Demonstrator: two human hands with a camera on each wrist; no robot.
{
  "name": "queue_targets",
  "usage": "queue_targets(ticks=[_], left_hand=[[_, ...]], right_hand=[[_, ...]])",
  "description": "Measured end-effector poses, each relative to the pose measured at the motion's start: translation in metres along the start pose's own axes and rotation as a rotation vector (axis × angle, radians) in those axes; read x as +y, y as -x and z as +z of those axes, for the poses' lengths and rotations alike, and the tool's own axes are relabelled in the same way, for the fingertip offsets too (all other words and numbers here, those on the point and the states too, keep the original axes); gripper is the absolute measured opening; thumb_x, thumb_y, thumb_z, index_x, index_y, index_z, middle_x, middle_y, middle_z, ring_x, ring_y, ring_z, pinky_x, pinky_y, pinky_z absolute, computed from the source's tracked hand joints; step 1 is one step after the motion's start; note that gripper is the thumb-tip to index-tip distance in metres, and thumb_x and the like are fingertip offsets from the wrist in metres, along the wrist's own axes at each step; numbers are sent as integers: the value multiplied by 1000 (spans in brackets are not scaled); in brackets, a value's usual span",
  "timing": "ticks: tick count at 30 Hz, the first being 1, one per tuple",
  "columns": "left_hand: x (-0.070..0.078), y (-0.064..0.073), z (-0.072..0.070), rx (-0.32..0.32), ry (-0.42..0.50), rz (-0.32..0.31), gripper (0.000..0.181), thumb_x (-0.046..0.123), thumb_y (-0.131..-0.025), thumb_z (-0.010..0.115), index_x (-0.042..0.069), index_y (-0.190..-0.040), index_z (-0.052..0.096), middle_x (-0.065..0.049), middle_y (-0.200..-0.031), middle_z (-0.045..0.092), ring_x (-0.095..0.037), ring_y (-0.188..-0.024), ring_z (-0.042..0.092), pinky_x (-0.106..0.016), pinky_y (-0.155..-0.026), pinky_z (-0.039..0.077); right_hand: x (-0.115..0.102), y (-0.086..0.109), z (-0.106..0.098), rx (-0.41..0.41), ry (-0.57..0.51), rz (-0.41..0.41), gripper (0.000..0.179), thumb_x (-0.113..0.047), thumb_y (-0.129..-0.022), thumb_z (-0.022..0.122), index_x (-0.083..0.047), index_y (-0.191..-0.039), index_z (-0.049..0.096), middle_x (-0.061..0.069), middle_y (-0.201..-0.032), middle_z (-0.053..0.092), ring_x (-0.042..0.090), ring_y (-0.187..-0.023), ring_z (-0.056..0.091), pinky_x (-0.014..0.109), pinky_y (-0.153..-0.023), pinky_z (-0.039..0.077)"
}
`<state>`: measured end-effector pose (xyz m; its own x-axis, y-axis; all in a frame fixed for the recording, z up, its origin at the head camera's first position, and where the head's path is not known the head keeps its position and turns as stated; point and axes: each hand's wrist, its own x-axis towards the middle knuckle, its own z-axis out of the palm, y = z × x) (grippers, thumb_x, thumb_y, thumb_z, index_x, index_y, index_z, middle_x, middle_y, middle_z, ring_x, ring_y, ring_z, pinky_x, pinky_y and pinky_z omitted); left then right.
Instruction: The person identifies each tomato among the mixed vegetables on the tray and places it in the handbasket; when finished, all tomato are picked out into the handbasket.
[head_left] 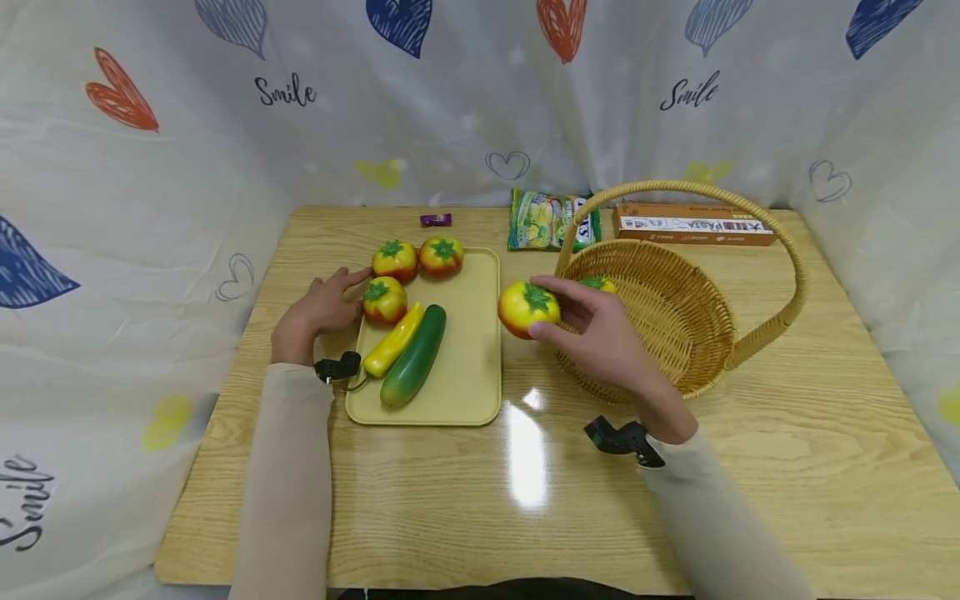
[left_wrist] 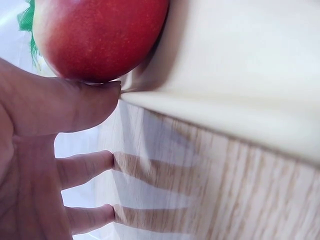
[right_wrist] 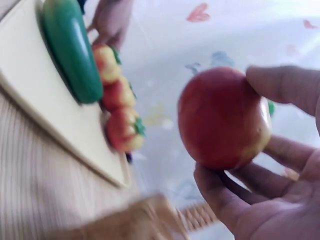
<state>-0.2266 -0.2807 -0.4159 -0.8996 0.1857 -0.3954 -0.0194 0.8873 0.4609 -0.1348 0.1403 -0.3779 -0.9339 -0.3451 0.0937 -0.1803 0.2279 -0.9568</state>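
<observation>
My right hand [head_left: 600,333] grips a red-and-yellow tomato [head_left: 528,309] between thumb and fingers, above the table between tray and basket. In the right wrist view its red underside shows clear of any surface. My left hand [head_left: 324,310] lies at the left edge of the cream tray [head_left: 472,367], fingers extended; in the left wrist view the thumb touches a tomato [left_wrist: 102,40] by the rim. Three tomatoes stand on the tray, with a yellow pepper [head_left: 393,340] and a green cucumber [head_left: 415,357] below them. Another tomato [head_left: 597,284] is in the wicker basket [head_left: 675,292], partly hidden by my right hand.
The basket's tall handle [head_left: 797,283] arches over its opening. Along the back lie a purple wrapped candy [head_left: 436,220], a green snack bag [head_left: 546,220] and a brown pasta box [head_left: 693,224]. A printed cloth [head_left: 450,108] hangs behind the wooden table [head_left: 435,508].
</observation>
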Motion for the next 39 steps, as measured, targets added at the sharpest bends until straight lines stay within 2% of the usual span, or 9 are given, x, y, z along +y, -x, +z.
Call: queue_targets(ticks=[4,10,14,17,22,27,29,37,39], left_hand=[[-1,0,0,3,-7,8,72,16,-106,47,14,-175,26,-37,-178,6,-73,-158,-3,-85,-126,7],[-2,-1,0,-12,-3,-21,72,18,-107,47,18,-176,25,-34,-180,4,-72,-159,-5,-87,-123,7],[-3,-1,-1,-20,-6,-29,73,19,-107,46,19,-176,24,-34,-180,3,-72,-158,-6,-89,-122,8],[-2,0,-2,-20,-9,-26,73,18,-107,46,18,-176,23,-34,-180,3,-72,-158,-6,-88,-123,8],[-1,0,-2,-18,-4,-24,74,18,-105,46,18,-176,24,-35,-180,2,-73,-158,-6,-89,-121,8],[-4,-2,-1,-20,-1,-13,73,19,-107,47,18,-176,23,-35,-180,2,-74,-157,-6,-89,-122,8],[-5,-4,0,-19,2,-13,73,19,-107,47,18,-176,24,-35,-180,2,-74,-157,-7,-89,-122,8],[-2,-4,2,-11,11,-15,72,19,-107,47,18,-176,25,-34,-180,3,-73,-158,-7,-88,-123,7],[-2,-3,2,-10,10,-14,72,20,-108,48,18,-176,25,-34,-180,3,-73,-158,-7,-88,-123,7]], right_hand=[[1,29,-34,-28,32,22,58,-3,-97,81,-6,-152,63,13,-156,60,19,-135,66,20,-109,55],[2,65,-84,-82,222,1,57,-5,-99,80,-14,-153,64,11,-155,62,1,-129,66,14,-105,54],[7,82,-103,-101,303,35,56,-7,-98,82,-17,-152,66,9,-152,65,-5,-130,63,11,-102,54],[12,88,-111,-121,332,78,55,-8,-97,84,-14,-149,67,13,-149,67,-6,-125,66,13,-97,57],[20,86,-116,-167,387,158,55,-11,-97,84,-11,-149,67,18,-148,66,-1,-120,68,16,-91,60],[25,78,-109,-195,443,165,55,-15,-95,86,-14,-148,69,15,-145,69,24,-126,70,17,-95,59],[27,74,-104,-200,453,159,55,-18,-95,86,-16,-147,69,14,-144,70,29,-125,71,18,-95,58],[37,55,-87,-163,425,100,55,-16,-95,86,-17,-148,69,12,-148,68,32,-131,70,12,-100,53],[38,50,-82,-145,441,83,56,-15,-94,86,-17,-147,70,13,-146,70,32,-129,71,15,-99,55]])
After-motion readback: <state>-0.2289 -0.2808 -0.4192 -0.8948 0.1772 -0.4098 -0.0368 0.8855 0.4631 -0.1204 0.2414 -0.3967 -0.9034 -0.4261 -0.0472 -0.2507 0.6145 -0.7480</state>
